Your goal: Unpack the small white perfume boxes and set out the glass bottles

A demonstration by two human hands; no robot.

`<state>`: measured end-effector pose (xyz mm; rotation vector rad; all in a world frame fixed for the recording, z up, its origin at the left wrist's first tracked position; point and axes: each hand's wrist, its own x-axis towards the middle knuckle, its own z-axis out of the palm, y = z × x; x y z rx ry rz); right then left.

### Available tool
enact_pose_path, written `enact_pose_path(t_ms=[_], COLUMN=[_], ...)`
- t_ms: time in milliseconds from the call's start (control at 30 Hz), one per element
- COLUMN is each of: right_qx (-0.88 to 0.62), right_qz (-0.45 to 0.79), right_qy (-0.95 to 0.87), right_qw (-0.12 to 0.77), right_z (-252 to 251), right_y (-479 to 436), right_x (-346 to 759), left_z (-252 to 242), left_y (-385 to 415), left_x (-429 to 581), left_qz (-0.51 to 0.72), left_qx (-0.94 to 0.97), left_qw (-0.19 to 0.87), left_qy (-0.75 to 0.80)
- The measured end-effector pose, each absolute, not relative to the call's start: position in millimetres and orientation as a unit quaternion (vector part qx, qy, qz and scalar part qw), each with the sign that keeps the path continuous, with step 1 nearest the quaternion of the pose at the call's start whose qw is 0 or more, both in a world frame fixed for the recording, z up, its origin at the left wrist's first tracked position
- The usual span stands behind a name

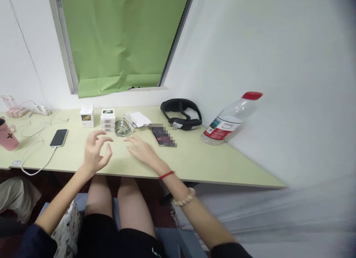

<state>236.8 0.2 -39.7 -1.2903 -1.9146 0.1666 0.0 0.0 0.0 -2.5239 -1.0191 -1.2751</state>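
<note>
My left hand [96, 152] hovers over the pale green desk [194, 157] with fingers curled and spread apart, holding nothing. My right hand [141, 149] lies flat on the desk with fingers stretched toward a small clear glass jar [122, 127]; a red string and a bead bracelet circle its wrist. Behind the jar stand a stack of small white boxes [107, 119] and another white box [87, 116]. A blurred-out phone [163, 136] lies just right of my right hand.
A charging phone [59, 137] with a white cable lies at left, near a pink cup [7, 136] and a power strip [41, 110]. A black headset [182, 114], folded paper [137, 119] and a tilted water bottle [230, 118] sit at the right wall. Another person's knee [15, 195] shows at left.
</note>
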Motion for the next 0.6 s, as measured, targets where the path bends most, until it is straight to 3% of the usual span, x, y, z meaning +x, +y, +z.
enact_pose_path(t_ms=[167, 367, 533, 600], right_qx=[-0.569, -0.6, -0.597, -0.588], right_qz=[0.109, 0.108, 0.124, 0.129], right_qy=[-0.731, -0.696, -0.682, -0.678], right_qw=[0.361, 0.38, 0.405, 0.421], right_z=[-107.3, -112.3, -107.0, -106.7], right_y=[12.0, 4.5, 2.3, 2.5], right_x=[235.1, 239.7, 239.4, 239.9], left_z=[-47.6, -56.5, -45.5, -43.8], left_y=[41.7, 57.5, 48.3, 46.8], left_x=[12.3, 0.2, -6.9, -7.1], left_qz=[-0.277, -0.396, -0.443, -0.426], left_qx=[-0.84, -0.766, -0.652, -0.643], left_qw=[-0.05, -0.122, -0.325, -0.353], left_qy=[-0.464, -0.492, -0.522, -0.529])
